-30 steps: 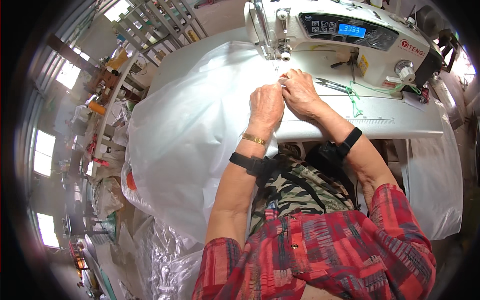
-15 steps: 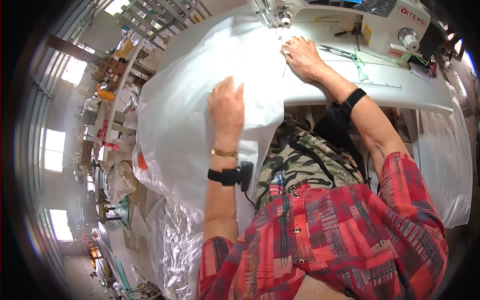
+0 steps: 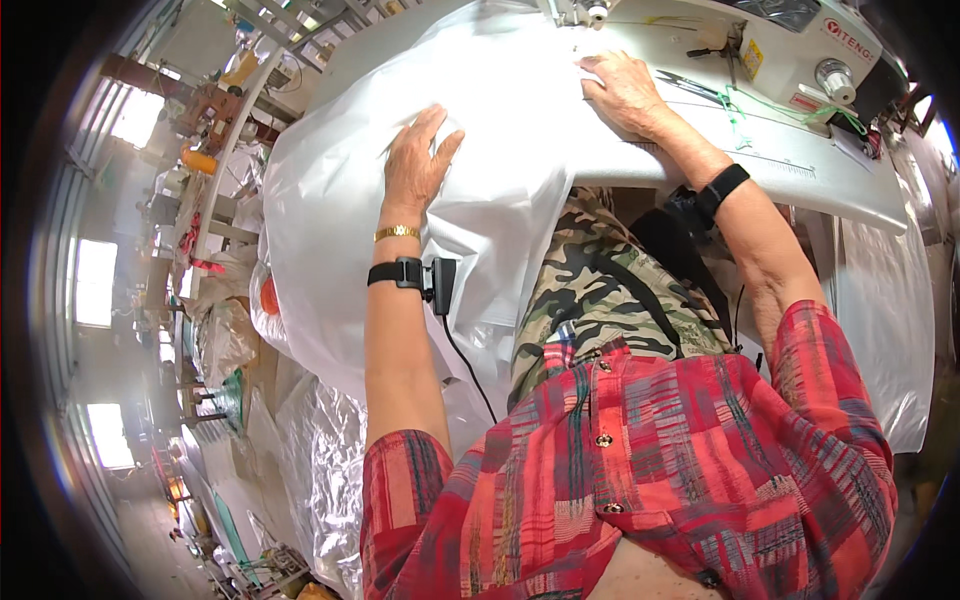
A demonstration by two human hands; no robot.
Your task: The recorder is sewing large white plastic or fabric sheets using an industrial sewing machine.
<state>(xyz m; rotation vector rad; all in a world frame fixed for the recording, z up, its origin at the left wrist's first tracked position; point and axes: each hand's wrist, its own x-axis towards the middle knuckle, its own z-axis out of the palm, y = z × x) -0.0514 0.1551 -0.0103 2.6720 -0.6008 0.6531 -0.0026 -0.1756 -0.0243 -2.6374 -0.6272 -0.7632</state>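
A large white translucent plastic sheet (image 3: 330,210) spreads over the sewing table and hangs down its front edge on the left. My left hand (image 3: 415,165) lies on the sheet, fingers stretched and thumb apart. Close to the needle area of a white sewing machine (image 3: 800,60), my right hand (image 3: 625,95) rests at the sheet's right edge. Its thumb and forefinger are apart, with no grip on the sheet visible. Bright glare washes out the sheet below the presser foot (image 3: 595,14), so the seam cannot be made out.
Dark-bladed scissors (image 3: 690,86) with green cord (image 3: 738,115) lie right of my right hand. A ruler scale (image 3: 775,162) runs along the table's front. Clear plastic (image 3: 880,330) hangs at the right. Crinkled plastic (image 3: 325,450) lies low on the left, near cluttered shelving.
My left hand has slid away to the left and farther up the sheet, its fingers spreading. My right hand has shifted slightly right, its thumb and forefinger now apart. The view has shifted a little.
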